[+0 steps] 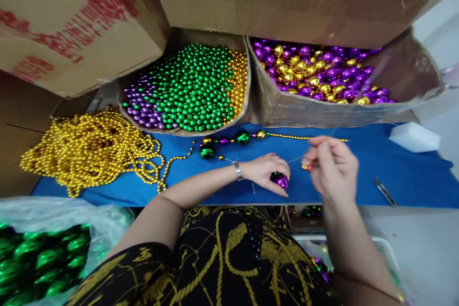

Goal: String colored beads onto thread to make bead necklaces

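My left hand, with a metal watch on its wrist, is curled low over the blue cloth. Its thumb and fingers close round a shiny purple bead, with a dark green one partly hidden beside it. A thin clear thread runs from there to my right hand, which is raised with thumb and fingers pinched on it. A small red and gold piece shows under the right fingers. Behind my hands lies a strand of mixed beads, green, purple and gold, leading into small gold beads.
A heap of gold bead strands lies at left. Open boxes hold green, purple and gold beads and larger purple and gold beads. A white foam block and a cutter knife are at right. Bagged green balls stand lower left.
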Demonstrator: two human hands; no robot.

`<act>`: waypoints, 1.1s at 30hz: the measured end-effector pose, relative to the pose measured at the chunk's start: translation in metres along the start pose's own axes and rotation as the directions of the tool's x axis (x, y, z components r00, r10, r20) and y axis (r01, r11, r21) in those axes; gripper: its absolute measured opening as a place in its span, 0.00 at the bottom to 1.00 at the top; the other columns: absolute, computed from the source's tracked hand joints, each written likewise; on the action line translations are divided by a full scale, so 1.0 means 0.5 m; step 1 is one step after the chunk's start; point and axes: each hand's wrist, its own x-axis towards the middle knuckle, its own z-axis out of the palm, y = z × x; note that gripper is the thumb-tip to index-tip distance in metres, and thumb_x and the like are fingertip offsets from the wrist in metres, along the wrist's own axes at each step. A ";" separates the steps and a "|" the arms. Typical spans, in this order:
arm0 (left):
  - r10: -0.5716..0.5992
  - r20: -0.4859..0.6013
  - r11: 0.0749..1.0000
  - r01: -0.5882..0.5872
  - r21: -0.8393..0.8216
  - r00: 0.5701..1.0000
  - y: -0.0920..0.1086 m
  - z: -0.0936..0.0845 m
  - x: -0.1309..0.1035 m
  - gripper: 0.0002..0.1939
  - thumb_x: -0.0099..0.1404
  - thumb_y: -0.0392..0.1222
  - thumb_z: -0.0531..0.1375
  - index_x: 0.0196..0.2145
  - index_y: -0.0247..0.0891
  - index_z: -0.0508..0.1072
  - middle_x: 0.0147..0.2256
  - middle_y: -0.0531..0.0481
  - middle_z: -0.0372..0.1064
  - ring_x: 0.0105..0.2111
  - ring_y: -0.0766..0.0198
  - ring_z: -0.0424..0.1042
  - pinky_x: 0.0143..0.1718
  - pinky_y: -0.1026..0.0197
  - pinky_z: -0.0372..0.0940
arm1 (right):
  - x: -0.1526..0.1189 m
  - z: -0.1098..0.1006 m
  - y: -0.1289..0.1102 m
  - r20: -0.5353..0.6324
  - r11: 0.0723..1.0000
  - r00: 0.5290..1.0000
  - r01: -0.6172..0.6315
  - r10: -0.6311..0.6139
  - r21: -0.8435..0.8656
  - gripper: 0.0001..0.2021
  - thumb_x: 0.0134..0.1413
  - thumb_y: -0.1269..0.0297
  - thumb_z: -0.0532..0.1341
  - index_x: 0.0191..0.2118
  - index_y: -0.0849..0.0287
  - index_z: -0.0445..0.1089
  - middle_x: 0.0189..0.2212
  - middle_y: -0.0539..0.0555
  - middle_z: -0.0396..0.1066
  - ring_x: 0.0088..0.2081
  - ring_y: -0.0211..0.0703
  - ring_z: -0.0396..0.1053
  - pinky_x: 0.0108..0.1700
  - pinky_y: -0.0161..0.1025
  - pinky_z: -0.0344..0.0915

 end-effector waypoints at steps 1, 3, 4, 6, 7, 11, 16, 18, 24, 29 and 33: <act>-0.031 0.056 0.998 0.027 0.063 0.998 -0.001 -0.002 -0.009 0.20 0.57 0.58 0.67 0.36 0.38 0.76 0.38 0.44 0.74 0.42 0.53 0.73 0.47 0.52 0.64 | 0.007 -0.020 -0.001 -0.087 0.999 0.996 0.025 -0.023 0.021 0.11 0.59 0.56 0.64 0.39 0.60 0.74 0.22 0.47 0.67 0.22 0.31 0.65 0.24 0.30 0.64; -0.161 0.157 0.961 0.118 0.252 0.974 0.008 -0.019 -0.042 0.22 0.58 0.61 0.65 0.34 0.36 0.75 0.33 0.43 0.73 0.34 0.54 0.73 0.39 0.54 0.64 | 0.024 -0.070 0.005 -0.259 0.995 0.964 0.079 -0.060 0.065 0.13 0.52 0.55 0.68 0.35 0.61 0.73 0.19 0.47 0.65 0.19 0.30 0.62 0.21 0.29 0.61; -0.250 0.186 0.920 0.173 0.352 0.950 0.016 -0.031 -0.063 0.23 0.58 0.61 0.64 0.35 0.36 0.75 0.33 0.42 0.73 0.33 0.53 0.73 0.35 0.55 0.64 | 0.031 -0.096 0.012 -0.327 0.993 0.943 0.090 -0.061 0.072 0.15 0.48 0.54 0.71 0.33 0.62 0.73 0.18 0.46 0.64 0.18 0.30 0.61 0.19 0.29 0.60; -0.405 0.207 0.828 0.262 0.495 0.891 0.030 -0.057 -0.105 0.23 0.59 0.62 0.62 0.38 0.37 0.76 0.36 0.41 0.72 0.32 0.52 0.73 0.31 0.57 0.62 | 0.041 -0.139 0.033 -0.419 0.995 0.907 0.065 -0.029 0.072 0.19 0.41 0.53 0.74 0.31 0.62 0.72 0.16 0.46 0.63 0.16 0.30 0.60 0.18 0.30 0.60; -0.459 0.211 0.792 0.290 0.538 0.863 0.035 -0.069 -0.125 0.23 0.60 0.62 0.62 0.39 0.37 0.76 0.37 0.40 0.72 0.32 0.51 0.73 0.29 0.58 0.61 | 0.042 -0.154 0.046 -0.445 0.997 0.895 0.040 -0.005 0.070 0.20 0.38 0.52 0.75 0.30 0.61 0.72 0.16 0.46 0.62 0.16 0.31 0.59 0.18 0.31 0.59; -0.614 0.215 0.683 0.374 0.627 0.760 0.042 -0.108 -0.184 0.22 0.59 0.60 0.63 0.41 0.39 0.76 0.40 0.40 0.72 0.34 0.49 0.74 0.29 0.59 0.61 | 0.040 -0.159 0.091 -0.497 0.998 0.867 0.002 0.031 0.065 0.22 0.36 0.50 0.74 0.31 0.61 0.70 0.15 0.46 0.62 0.16 0.32 0.60 0.19 0.33 0.60; -0.735 0.194 0.616 0.520 0.592 0.650 0.044 -0.115 -0.228 0.23 0.59 0.60 0.63 0.43 0.40 0.77 0.45 0.37 0.70 0.35 0.47 0.75 0.32 0.54 0.65 | 0.053 -0.122 0.104 -0.549 0.997 0.836 0.055 -0.022 0.045 0.16 0.47 0.53 0.68 0.34 0.61 0.69 0.18 0.45 0.64 0.17 0.31 0.63 0.22 0.33 0.62; -0.682 0.184 0.698 0.555 0.452 0.708 0.047 -0.102 -0.237 0.22 0.58 0.60 0.64 0.42 0.42 0.78 0.51 0.38 0.68 0.42 0.46 0.75 0.41 0.51 0.67 | 0.064 -0.113 0.098 -0.587 0.994 0.807 0.104 -0.061 0.040 0.12 0.54 0.57 0.64 0.35 0.62 0.68 0.18 0.45 0.65 0.18 0.32 0.65 0.23 0.33 0.64; -0.588 -0.106 0.796 0.550 -0.254 0.802 0.036 -0.077 -0.263 0.19 0.57 0.55 0.67 0.42 0.43 0.78 0.56 0.41 0.66 0.60 0.51 0.63 0.54 0.52 0.62 | 0.089 -0.115 0.064 -0.646 0.988 0.755 0.153 -0.113 0.006 0.09 0.68 0.70 0.49 0.39 0.62 0.65 0.18 0.44 0.66 0.19 0.32 0.67 0.22 0.31 0.64; -0.588 -0.216 0.800 0.521 -0.298 0.779 0.015 -0.075 -0.304 0.19 0.60 0.55 0.65 0.41 0.37 0.77 0.47 0.42 0.73 0.47 0.55 0.73 0.51 0.52 0.65 | 0.093 -0.143 0.043 -0.649 0.995 0.755 0.091 -0.093 -0.036 0.10 0.70 0.68 0.47 0.38 0.60 0.64 0.20 0.43 0.64 0.15 0.28 0.59 0.17 0.27 0.55; -0.566 -0.220 0.812 0.583 0.020 0.795 0.008 -0.048 -0.340 0.21 0.60 0.57 0.64 0.43 0.38 0.75 0.46 0.43 0.75 0.57 0.46 0.65 0.61 0.38 0.52 | 0.099 -0.168 0.034 -0.655 0.997 0.752 0.060 -0.070 -0.037 0.10 0.70 0.68 0.49 0.38 0.62 0.65 0.24 0.44 0.67 0.15 0.25 0.58 0.16 0.27 0.53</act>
